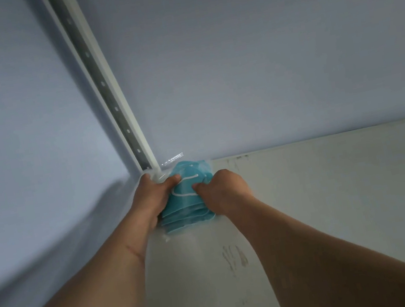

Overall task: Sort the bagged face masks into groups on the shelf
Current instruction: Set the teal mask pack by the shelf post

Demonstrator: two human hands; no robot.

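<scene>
A clear plastic bag of teal face masks (187,204) with white ear loops lies in the far left corner of the white shelf (337,197), against the back wall. My left hand (153,196) grips its left side, thumb on top. On the bag's right side my right hand (222,191) is closed, thumb pressing on top. The bag's sealed top edge sticks up behind the hands. Only this one bag shows.
A white slotted shelf upright (105,89) rises from the corner just behind the bag. Pale walls close the shelf at the back and left. The shelf surface bears scuff marks (235,257) near the middle.
</scene>
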